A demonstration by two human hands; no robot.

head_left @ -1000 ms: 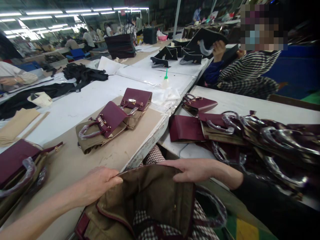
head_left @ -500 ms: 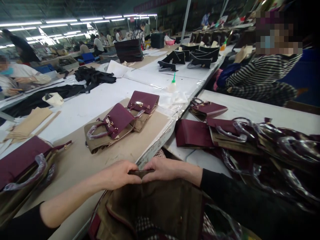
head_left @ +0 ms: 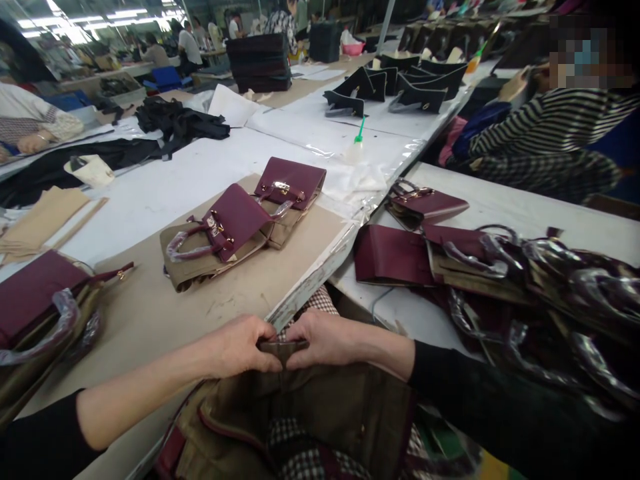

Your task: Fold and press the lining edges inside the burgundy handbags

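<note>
Both my hands pinch the upper edge of an olive-brown handbag point(head_left: 320, 400) with burgundy trim, which lies in my lap below the table edge. My left hand point(head_left: 240, 347) closes thumb and fingers on the edge from the left. Close beside it, my right hand point(head_left: 320, 339) grips the same edge from the right, with a short stretch of it between the thumbs. Checked cloth point(head_left: 295, 433) shows below the bag's edge. Beyond my hands, a burgundy handbag point(head_left: 220, 233) with a plastic-wrapped handle rests on the table, touching another burgundy handbag point(head_left: 293, 190).
Burgundy bags point(head_left: 500, 267) are heaped on the right-hand table. Another bag point(head_left: 40, 300) lies at the left. A green-tipped bottle point(head_left: 356, 147) stands further back, before black bag pieces point(head_left: 400, 87). A person in a striped sleeve point(head_left: 540, 120) sits at the right.
The view has tilted down and shifted a little, so the tables sit higher in the picture. My hands keep their pinch on the handbag's edge; more checked cloth shows below it.
</note>
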